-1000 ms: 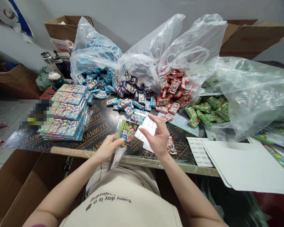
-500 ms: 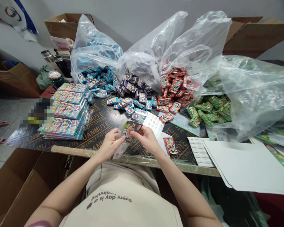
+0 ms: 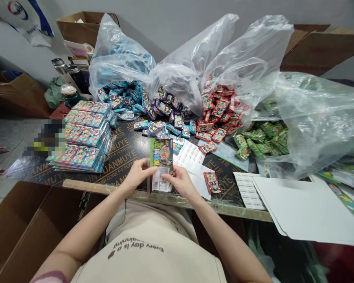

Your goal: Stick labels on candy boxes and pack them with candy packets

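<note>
Between my two hands is a dark printed card with a green left edge, colourful lettering and a pale panel lower down. It stands roughly upright above the table's front edge. My left hand pinches its left side, thumb across the front. On the right side, my right hand grips it with the thumb over the pale panel. Something clear and shiny, like plastic film, shows along its lower left edge. Behind the card lies a white sticker sheet. A single red packet rests right of my right hand.
Clear plastic bags spill blue packets, purple packets, red packets and green packets along the back. Filled flat packs are stacked at left. White sheets overhang the front edge at right. An open carton stands below left.
The card has turned from lying tilted to nearly upright, so its front and pale lower panel now show. Both hands have shifted slightly and still hold it.
</note>
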### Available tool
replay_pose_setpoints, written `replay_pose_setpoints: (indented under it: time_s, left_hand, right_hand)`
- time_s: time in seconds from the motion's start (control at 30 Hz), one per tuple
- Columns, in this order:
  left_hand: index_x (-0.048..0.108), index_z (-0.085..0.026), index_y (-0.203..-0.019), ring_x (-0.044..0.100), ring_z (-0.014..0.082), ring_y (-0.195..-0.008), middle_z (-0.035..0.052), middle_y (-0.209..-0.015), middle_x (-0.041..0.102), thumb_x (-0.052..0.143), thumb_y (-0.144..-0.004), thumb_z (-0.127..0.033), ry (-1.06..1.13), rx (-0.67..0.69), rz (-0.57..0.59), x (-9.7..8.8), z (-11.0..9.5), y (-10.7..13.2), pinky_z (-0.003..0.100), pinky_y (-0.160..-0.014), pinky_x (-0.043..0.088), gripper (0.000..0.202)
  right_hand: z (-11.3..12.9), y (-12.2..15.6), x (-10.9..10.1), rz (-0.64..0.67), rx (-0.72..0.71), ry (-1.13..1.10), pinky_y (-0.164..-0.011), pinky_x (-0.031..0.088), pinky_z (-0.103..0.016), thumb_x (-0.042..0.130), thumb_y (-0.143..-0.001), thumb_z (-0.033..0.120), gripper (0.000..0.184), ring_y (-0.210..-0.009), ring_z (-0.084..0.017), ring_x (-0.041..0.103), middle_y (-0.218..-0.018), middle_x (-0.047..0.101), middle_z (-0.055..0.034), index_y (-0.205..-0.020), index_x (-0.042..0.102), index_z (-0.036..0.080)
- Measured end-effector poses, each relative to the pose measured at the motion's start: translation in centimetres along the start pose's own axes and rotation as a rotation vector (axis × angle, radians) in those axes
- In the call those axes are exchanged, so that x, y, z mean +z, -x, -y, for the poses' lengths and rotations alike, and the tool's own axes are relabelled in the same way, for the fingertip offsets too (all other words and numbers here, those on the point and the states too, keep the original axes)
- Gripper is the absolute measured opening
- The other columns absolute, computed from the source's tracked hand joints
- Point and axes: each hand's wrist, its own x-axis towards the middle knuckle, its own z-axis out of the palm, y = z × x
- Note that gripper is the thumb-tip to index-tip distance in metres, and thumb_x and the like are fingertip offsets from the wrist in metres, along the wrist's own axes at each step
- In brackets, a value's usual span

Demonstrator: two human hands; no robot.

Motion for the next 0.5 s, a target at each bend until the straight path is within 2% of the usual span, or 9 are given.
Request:
replay_pose_setpoints:
  time_s: [0.07, 0.13, 0.2, 0.27, 0.37, 0.43, 0.5]
  left_hand:
    - [0.069, -0.010, -0.088, 0.061, 0.0158, -0.067, 0.0048, -0.076, 0.070, 0.078, -0.062, -0.039, 0.051, -0.050, 0.083, -0.2, 0.5, -0.1, 0.022, -0.056, 0.047, 0.040]
    - [0.068, -0.010, -0.091, 0.062, 0.0158, -0.066, 0.0054, -0.076, 0.070, 0.078, -0.062, -0.042, 0.112, -0.092, 0.103, -0.3, 1.1, -0.4, 0.023, -0.055, 0.049, 0.044]
    - [0.067, -0.010, -0.089, 0.063, 0.0160, -0.066, 0.0053, -0.076, 0.070, 0.080, -0.060, -0.042, 0.138, -0.106, 0.104, -0.4, 1.8, -0.8, 0.024, -0.056, 0.050, 0.045]
    - [0.066, -0.011, -0.091, 0.064, 0.0161, -0.067, 0.0049, -0.077, 0.071, 0.082, -0.058, -0.039, 0.123, -0.075, 0.083, -0.5, 2.4, -1.3, 0.025, -0.060, 0.050, 0.046]
    - [0.067, -0.012, -0.094, 0.065, 0.0174, -0.076, 0.0058, -0.085, 0.072, 0.079, -0.062, -0.037, 0.077, 0.021, 0.028, -0.3, 2.9, -1.7, 0.027, -0.071, 0.051, 0.042]
    - [0.068, -0.012, -0.092, 0.066, 0.0188, -0.081, 0.0069, -0.089, 0.072, 0.076, -0.068, -0.037, 0.040, 0.055, 0.074, 0.1, 3.1, -1.7, 0.029, -0.078, 0.050, 0.036]
    - [0.069, -0.012, -0.091, 0.067, 0.0199, -0.083, 0.0074, -0.090, 0.073, 0.074, -0.070, -0.036, 0.000, 0.059, 0.152, 0.6, 3.2, -1.4, 0.030, -0.081, 0.050, 0.032]
  right_hand:
    - [0.1, -0.1, -0.8, 0.009, 0.034, -0.040, -0.055, 0.050, -0.026, 0.077, -0.064, 0.044, 0.037, -0.060, -0.015, 0.060, -0.071, 0.069, -0.0010, -0.086, 0.066, 0.016]
    - [0.2, -0.3, -1.5, 0.033, 0.063, -0.046, -0.054, 0.050, -0.026, 0.076, -0.065, 0.046, 0.040, -0.060, -0.015, 0.062, -0.070, 0.069, -0.0009, -0.091, 0.065, 0.016]
    - [0.0, -0.3, -1.9, 0.004, 0.028, -0.009, -0.055, 0.050, -0.026, 0.075, -0.067, 0.046, 0.039, -0.059, -0.015, 0.061, -0.068, 0.069, -0.0005, -0.091, 0.065, 0.016]
    - [-0.6, -0.4, -2.2, -0.045, -0.034, 0.052, -0.058, 0.051, -0.028, 0.074, -0.068, 0.046, 0.037, -0.059, -0.015, 0.060, -0.068, 0.068, -0.0006, -0.088, 0.065, 0.016]
    - [-1.2, -0.7, -2.4, -0.065, -0.079, 0.103, -0.065, 0.053, -0.031, 0.073, -0.068, 0.046, 0.037, -0.064, -0.017, 0.062, -0.072, 0.069, -0.0013, -0.090, 0.065, 0.017]
    - [-0.9, -1.0, -2.4, -0.117, -0.123, 0.080, -0.072, 0.053, -0.032, 0.075, -0.066, 0.046, 0.042, -0.072, -0.018, 0.064, -0.080, 0.071, -0.0023, -0.095, 0.064, 0.018]
    - [-0.1, -1.3, -2.5, -0.242, -0.179, 0.053, -0.074, 0.053, -0.032, 0.075, -0.066, 0.047, 0.040, -0.074, -0.018, 0.063, -0.082, 0.070, -0.0027, -0.092, 0.064, 0.018]
